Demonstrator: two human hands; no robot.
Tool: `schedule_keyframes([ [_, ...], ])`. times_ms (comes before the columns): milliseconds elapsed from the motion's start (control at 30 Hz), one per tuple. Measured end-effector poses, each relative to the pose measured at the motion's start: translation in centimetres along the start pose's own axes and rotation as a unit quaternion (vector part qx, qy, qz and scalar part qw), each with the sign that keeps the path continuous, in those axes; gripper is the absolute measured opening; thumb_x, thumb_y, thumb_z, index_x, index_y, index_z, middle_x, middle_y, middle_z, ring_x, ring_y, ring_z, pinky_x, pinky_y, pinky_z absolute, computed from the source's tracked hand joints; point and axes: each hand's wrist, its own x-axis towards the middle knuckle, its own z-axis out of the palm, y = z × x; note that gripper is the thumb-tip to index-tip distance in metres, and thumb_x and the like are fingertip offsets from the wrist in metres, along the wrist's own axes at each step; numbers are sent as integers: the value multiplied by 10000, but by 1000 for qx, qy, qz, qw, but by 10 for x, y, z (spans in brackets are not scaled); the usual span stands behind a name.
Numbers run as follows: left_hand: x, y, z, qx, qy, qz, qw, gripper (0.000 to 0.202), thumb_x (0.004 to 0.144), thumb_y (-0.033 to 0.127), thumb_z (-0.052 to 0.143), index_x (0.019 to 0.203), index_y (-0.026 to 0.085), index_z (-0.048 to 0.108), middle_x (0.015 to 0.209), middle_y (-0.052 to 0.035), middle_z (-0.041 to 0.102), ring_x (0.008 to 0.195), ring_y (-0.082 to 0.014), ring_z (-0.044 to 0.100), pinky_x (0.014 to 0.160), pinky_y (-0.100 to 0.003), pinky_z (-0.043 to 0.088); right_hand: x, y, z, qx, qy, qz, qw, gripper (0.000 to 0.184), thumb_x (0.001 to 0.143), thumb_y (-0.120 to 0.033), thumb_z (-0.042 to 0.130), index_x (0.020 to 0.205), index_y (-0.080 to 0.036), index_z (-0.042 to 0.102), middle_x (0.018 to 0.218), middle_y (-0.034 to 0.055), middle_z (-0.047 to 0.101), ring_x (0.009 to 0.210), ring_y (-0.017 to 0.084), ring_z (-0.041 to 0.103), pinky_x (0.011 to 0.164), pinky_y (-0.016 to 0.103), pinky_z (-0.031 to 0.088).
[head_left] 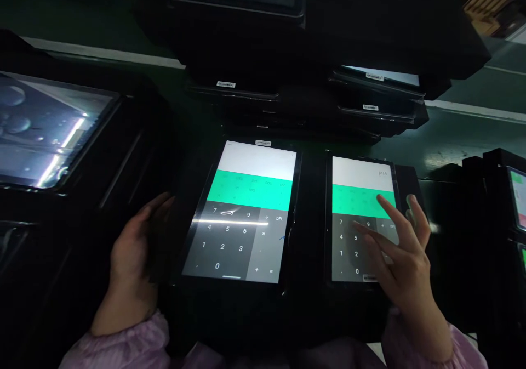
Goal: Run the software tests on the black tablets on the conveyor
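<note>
Two lit tablets lie side by side in front of me, each showing a calculator with a white top, a green band and a grey number pad. My left hand (133,248) rests with fingers stretched along the left edge of the left tablet (242,215). My right hand (400,254) hovers over the right tablet (361,193), fingers spread, fingertips over the number keys and the green band. Digits show at the top right of that screen.
Stacks of dark tablets (370,100) with white labels stand behind the two lit ones. A large device with a glossy reflecting screen (45,128) sits at the left. More lit screens (518,199) stand at the right edge. Pink sleeves (123,347) cover my wrists.
</note>
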Motion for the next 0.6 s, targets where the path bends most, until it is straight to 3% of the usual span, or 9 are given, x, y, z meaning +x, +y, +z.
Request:
schedule_keyframes([
  [167, -2, 5, 2, -5, 5, -26, 1000, 232, 1000, 228, 598, 1063, 199, 819, 957, 13, 858, 1055, -187, 806, 1074, -276, 602, 3, -7, 8, -16, -32, -13, 999, 260, 1102, -211, 605, 1270, -269, 795, 1823, -75, 291, 1731, 359, 98, 1383, 615, 259],
  [233, -4, 7, 3, -3, 2, -30, 1000, 227, 1012, 229, 591, 1050, 206, 814, 966, 16, 860, 1098, -192, 799, 1099, -291, 594, 4, -5, 8, -23, -38, -11, 999, 261, 1109, -231, 595, 1263, -272, 802, 1817, -54, 311, 1729, 386, 91, 1363, 670, 278],
  [400, -7, 7, 3, 0, -8, -36, 999, 220, 1017, 245, 586, 1042, 216, 803, 990, 18, 868, 1199, -218, 784, 1156, -343, 582, -1, 22, 0, -93, 73, 86, 989, 266, 1108, -293, 598, 1135, -249, 859, 1680, 74, 539, 1644, 484, 315, 1226, 789, 394],
  [600, 0, 1, -2, 17, -16, -15, 1000, 239, 1000, 280, 617, 1117, 224, 818, 1078, 17, 875, 1274, -240, 763, 1239, -395, 527, -8, 45, -3, -119, 92, 121, 981, 315, 1107, -368, 597, 1087, -231, 880, 1656, 111, 562, 1631, 542, 305, 1213, 858, 341],
])
